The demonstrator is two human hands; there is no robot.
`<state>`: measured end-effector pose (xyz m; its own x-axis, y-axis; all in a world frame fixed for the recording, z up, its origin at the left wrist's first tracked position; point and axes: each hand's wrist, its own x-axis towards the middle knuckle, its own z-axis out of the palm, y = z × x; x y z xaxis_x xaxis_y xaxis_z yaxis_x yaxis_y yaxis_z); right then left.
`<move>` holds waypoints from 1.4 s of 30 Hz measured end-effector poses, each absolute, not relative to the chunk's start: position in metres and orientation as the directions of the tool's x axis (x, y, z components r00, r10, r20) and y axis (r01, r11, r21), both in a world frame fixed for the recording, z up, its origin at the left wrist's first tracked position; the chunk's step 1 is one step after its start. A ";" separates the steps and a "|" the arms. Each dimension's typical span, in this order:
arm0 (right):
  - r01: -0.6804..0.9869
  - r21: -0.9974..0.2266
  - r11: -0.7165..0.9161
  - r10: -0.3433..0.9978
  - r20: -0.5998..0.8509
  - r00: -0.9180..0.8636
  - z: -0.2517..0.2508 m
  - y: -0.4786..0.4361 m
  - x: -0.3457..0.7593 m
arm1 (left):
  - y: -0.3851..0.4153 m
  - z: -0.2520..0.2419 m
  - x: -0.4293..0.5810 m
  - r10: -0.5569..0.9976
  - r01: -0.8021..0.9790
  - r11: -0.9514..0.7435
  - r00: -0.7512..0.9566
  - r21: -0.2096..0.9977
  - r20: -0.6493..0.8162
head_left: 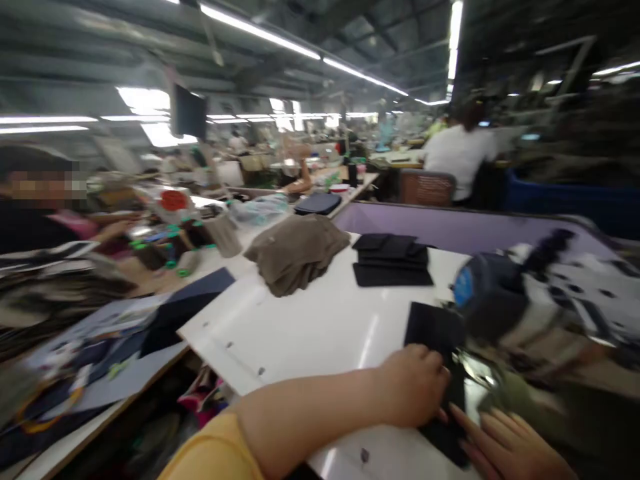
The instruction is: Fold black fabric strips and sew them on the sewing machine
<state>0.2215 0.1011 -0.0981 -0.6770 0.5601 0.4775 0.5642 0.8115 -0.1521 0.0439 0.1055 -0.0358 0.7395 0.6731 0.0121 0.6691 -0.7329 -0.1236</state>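
Note:
My left hand (pixel 413 387) reaches across the white table (pixel 310 327), its fingers curled onto a piece of black fabric (pixel 437 347) that lies by a sewing machine (pixel 505 300). My right hand (pixel 505 443) lies flat and spread at the bottom right, its fingertips on the near end of the same black fabric. The picture is smeared by motion at the right.
A pile of brown-grey cloth (pixel 295 252) and a stack of black pieces (pixel 391 260) lie farther back on the table. Cluttered benches with a person (pixel 35 200) are at the left. Another person in a white shirt (pixel 463 157) sits beyond a purple panel (pixel 440 227).

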 end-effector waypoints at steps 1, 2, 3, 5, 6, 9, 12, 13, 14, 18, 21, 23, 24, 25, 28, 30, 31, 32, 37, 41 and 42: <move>0.559 -0.137 0.817 0.558 0.431 -0.709 -0.090 0.092 0.230 | 0.106 -0.038 0.045 0.678 0.676 -0.729 0.735 -0.104 0.030; 0.592 -0.138 0.794 0.594 0.377 -0.710 -0.081 0.086 0.233 | 0.107 -0.040 0.045 0.701 0.701 -0.708 0.712 -0.084 0.044; 0.624 -0.149 0.767 0.633 0.327 -0.701 -0.072 0.084 0.233 | 0.108 -0.042 0.044 0.721 0.722 -0.688 0.692 -0.074 0.051; 0.657 -0.147 0.740 0.671 0.240 -0.702 -0.060 0.088 0.229 | 0.113 -0.047 0.043 0.730 0.729 -0.681 0.684 -0.070 0.019; 0.670 -0.141 0.729 0.684 0.195 -0.703 -0.057 0.092 0.227 | 0.116 -0.048 0.042 0.714 0.712 -0.698 0.700 -0.077 0.004; 0.683 -0.146 0.716 0.699 0.151 -0.699 -0.055 0.100 0.226 | 0.124 -0.049 0.043 0.668 0.663 -0.740 0.743 -0.112 -0.020; 0.681 -0.157 0.715 0.699 0.173 -0.694 -0.057 0.099 0.229 | 0.129 -0.044 0.046 0.660 0.653 -0.748 0.751 -0.118 -0.022; 0.687 -0.158 0.710 0.705 0.176 -0.687 -0.057 0.098 0.229 | 0.130 -0.042 0.047 0.671 0.665 -0.738 0.741 -0.118 -0.024; 0.697 -0.158 0.700 0.714 0.177 -0.677 -0.058 0.098 0.230 | 0.129 -0.040 0.048 0.689 0.682 -0.721 0.724 -0.121 -0.024; 0.733 -0.160 0.661 0.750 0.170 -0.639 -0.059 0.100 0.228 | 0.127 -0.041 0.050 0.749 0.741 -0.657 0.662 -0.139 -0.007; 0.744 -0.178 0.644 0.765 0.178 -0.619 -0.059 0.102 0.228 | 0.130 -0.046 0.050 0.759 0.755 -0.644 0.650 -0.121 0.016; 0.744 -0.197 0.639 0.769 0.184 -0.612 -0.059 0.102 0.228 | 0.134 -0.049 0.050 0.753 0.752 -0.650 0.657 -0.107 0.043; 0.742 -0.204 0.639 0.769 0.188 -0.611 -0.058 0.103 0.228 | 0.136 -0.050 0.049 0.745 0.747 -0.657 0.664 -0.101 0.058; 0.741 -0.209 0.639 0.769 0.190 -0.610 -0.058 0.103 0.228 | 0.138 -0.051 0.049 0.737 0.740 -0.666 0.673 -0.096 0.070; 0.741 -0.214 0.637 0.771 0.199 -0.606 -0.058 0.104 0.227 | 0.140 -0.052 0.048 0.723 0.728 -0.681 0.685 -0.081 0.090; 0.742 -0.216 0.635 0.772 0.203 -0.602 -0.059 0.104 0.227 | 0.141 -0.052 0.047 0.724 0.729 -0.680 0.684 -0.077 0.086; 0.743 -0.218 0.633 0.774 0.206 -0.599 -0.059 0.104 0.227 | 0.141 -0.053 0.047 0.725 0.730 -0.679 0.684 -0.077 0.086; 0.744 -0.220 0.630 0.776 0.208 -0.595 -0.059 0.104 0.226 | 0.141 -0.053 0.047 0.723 0.728 -0.680 0.685 -0.080 0.086; 0.758 -0.236 0.608 0.794 0.199 -0.575 -0.062 0.101 0.225 | 0.144 -0.055 0.045 0.705 0.714 -0.692 0.700 -0.103 0.118; 0.767 -0.229 0.599 0.801 0.195 -0.566 -0.062 0.101 0.225 | 0.145 -0.056 0.044 0.697 0.709 -0.698 0.704 -0.100 0.134; 0.770 -0.226 0.597 0.802 0.194 -0.565 -0.062 0.102 0.224 | 0.145 -0.056 0.044 0.695 0.708 -0.699 0.706 -0.099 0.139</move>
<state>0.2243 0.1015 -0.0615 -0.5646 0.8022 0.1943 0.7700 0.5967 -0.2259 0.0437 0.1448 -0.0556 0.7057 0.6948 0.1388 0.7080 -0.6992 -0.0992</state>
